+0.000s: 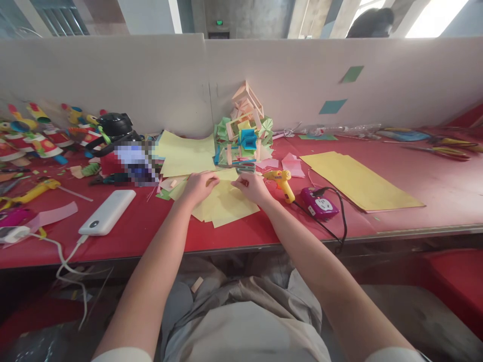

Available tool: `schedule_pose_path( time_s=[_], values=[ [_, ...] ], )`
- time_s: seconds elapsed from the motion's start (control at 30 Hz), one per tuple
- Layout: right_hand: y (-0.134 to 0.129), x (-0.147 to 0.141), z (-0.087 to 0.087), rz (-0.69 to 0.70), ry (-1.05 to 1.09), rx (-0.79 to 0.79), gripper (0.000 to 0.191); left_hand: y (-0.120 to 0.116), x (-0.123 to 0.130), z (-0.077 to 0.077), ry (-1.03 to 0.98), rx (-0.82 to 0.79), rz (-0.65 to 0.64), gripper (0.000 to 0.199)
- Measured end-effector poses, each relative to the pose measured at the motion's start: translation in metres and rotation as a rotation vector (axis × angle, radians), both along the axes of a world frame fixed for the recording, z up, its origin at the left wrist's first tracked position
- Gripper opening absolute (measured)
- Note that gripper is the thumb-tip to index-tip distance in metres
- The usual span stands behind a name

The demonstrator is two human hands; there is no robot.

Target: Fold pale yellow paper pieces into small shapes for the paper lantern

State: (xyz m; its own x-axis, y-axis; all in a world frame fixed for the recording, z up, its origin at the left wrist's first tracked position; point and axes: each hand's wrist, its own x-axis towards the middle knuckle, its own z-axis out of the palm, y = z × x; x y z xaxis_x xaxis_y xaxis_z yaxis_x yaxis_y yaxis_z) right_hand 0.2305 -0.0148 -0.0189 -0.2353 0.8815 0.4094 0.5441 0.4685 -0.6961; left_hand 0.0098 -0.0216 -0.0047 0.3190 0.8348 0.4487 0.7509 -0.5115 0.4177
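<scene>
Pale yellow paper sheets (230, 206) lie overlapping on the red table in front of me. My left hand (199, 188) rests at their left side, its fingers bent and closed on the yellow paper. On the right side, my right hand (252, 186) has thumb and fingers pinched together at the paper's upper edge. Just beyond the hands lie grey-handled scissors (246, 167). Behind them stands a folded-paper model (245, 130) in peach, green and blue. A yellow glue gun (281, 182) lies beside my right hand.
A purple power socket (320, 203) with a black cable sits right of the glue gun. Yellow card sheets (362, 183) lie farther right. A white power bank (107, 212), a black-lidded bottle (115, 128) and paper figures (41, 133) are leftward. A partition (151, 80) backs the table.
</scene>
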Motion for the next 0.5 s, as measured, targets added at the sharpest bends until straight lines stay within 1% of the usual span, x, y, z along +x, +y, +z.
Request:
schedule_pose_path(
  time_s=[0.07, 0.2, 0.37, 0.5],
  values=[
    [-0.0008, -0.0005, 0.0012, 0.002, 0.005, -0.009, 0.042, 0.0008, 0.0006, -0.0001, -0.006, 0.003, 0.011, 0.016],
    [-0.0003, -0.0008, 0.0022, -0.004, 0.039, -0.026, 0.042, 0.0045, -0.0035, -0.001, -0.048, -0.015, 0.079, 0.015],
    [0.0026, -0.0007, -0.0002, 0.115, 0.07, -0.033, 0.024, 0.0078, -0.0083, -0.0027, -0.076, -0.021, 0.09, 0.016],
    [0.0041, -0.0009, -0.0014, 0.121, 0.073, -0.02, 0.018, 0.0074, -0.0083, -0.0022, -0.063, -0.019, 0.107, 0.015]
  ],
)
